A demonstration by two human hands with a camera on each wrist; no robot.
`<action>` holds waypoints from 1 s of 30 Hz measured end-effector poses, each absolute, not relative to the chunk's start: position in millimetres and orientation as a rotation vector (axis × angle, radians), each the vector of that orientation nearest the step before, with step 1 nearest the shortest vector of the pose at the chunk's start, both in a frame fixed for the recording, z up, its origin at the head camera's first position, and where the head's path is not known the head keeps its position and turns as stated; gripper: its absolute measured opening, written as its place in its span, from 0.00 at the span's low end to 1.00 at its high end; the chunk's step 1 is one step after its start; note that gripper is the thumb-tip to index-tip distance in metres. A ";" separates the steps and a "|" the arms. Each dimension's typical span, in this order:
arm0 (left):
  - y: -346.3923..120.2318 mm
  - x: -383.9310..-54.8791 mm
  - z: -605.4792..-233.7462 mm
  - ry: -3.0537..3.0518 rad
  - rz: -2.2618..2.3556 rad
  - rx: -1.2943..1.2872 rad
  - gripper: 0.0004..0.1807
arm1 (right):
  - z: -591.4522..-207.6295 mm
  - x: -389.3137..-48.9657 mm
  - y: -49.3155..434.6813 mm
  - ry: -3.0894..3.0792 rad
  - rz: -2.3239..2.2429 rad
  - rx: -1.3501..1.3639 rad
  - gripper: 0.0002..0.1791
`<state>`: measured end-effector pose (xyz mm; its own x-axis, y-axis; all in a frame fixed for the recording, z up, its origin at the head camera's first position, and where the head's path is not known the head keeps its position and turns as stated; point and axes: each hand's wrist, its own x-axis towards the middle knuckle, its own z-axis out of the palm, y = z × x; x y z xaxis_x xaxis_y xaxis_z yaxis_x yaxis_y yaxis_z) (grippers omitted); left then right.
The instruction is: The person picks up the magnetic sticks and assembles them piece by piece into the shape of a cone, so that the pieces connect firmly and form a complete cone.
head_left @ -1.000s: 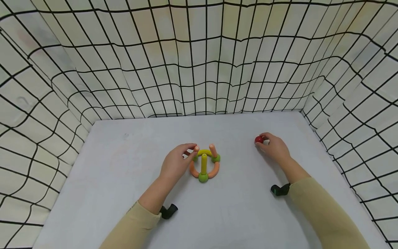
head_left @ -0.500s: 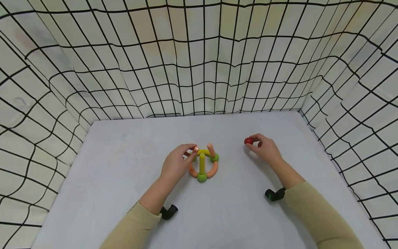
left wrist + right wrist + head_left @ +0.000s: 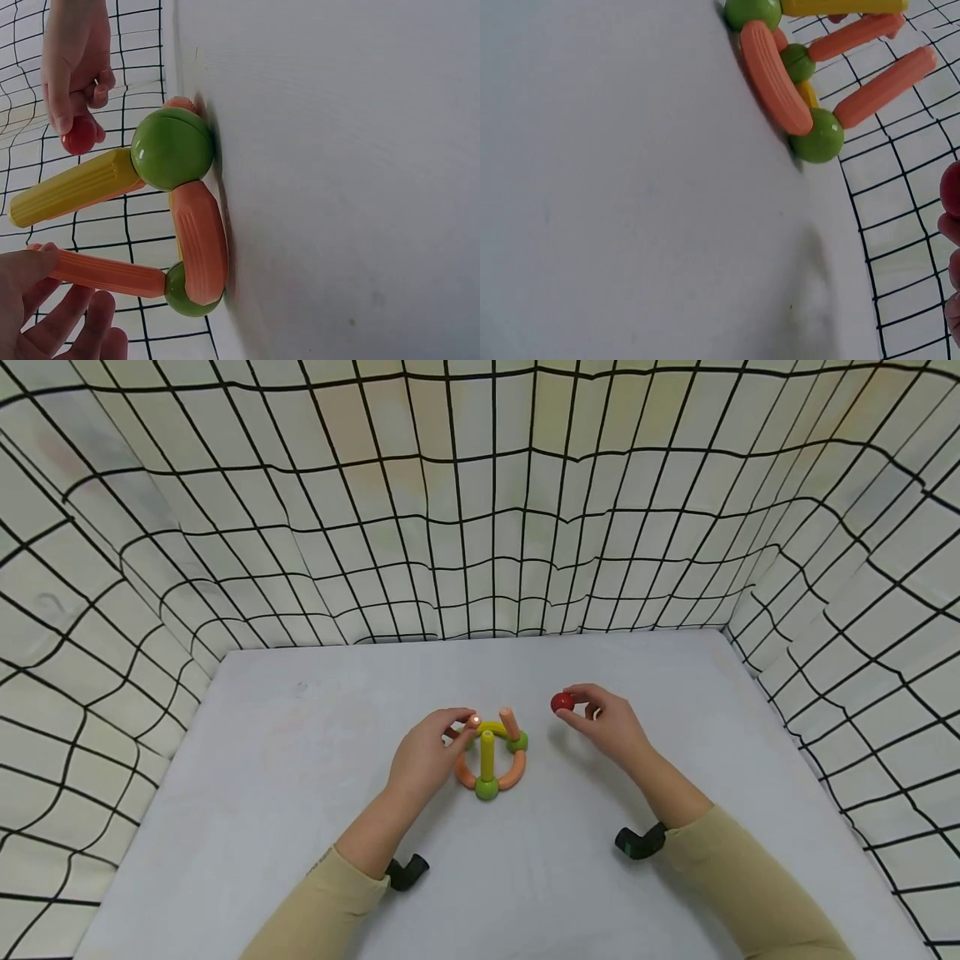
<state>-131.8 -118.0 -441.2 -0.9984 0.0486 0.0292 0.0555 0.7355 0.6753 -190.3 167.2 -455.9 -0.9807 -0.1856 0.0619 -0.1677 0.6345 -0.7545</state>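
A ring of curved orange and yellow rods [image 3: 519, 768] joined by green balls [image 3: 487, 788] lies on the table. Three straight rods rise from the balls: a yellow rod [image 3: 487, 756] in front, an orange rod [image 3: 509, 723] at the back right, and another orange rod [image 3: 112, 273] at the left. My left hand [image 3: 425, 752] pinches the top of that left orange rod between thumb and fingers. Right of the ring, above the table, my right hand [image 3: 611, 727] holds a red ball [image 3: 562, 702] at its fingertips. The right wrist view shows only the edge of this ball.
The white table [image 3: 555, 877] carries the ring near its middle. Black netting [image 3: 480, 539] over pale walls encloses the back and both sides. A black wrist piece [image 3: 641, 842] sits under the right sleeve, and a similar black piece [image 3: 408, 872] under the left.
My right hand has moved left with the red ball, closer to the ring. The left hand stays on its orange rod, and the ring has kept its place.
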 end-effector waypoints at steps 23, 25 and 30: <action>-117.4 -132.5 -440.7 -2.938 -1.118 -0.084 0.18 | -424.0 -179.7 93.7 2.704 -1.492 -0.587 0.23; -117.3 -132.6 -441.0 -2.936 -1.117 -0.086 0.18 | -423.9 -179.3 92.7 2.705 -1.485 -0.592 0.23; -117.0 -133.2 -441.4 -2.938 -1.110 -0.100 0.18 | -424.8 -178.8 90.6 2.698 -1.477 -0.583 0.22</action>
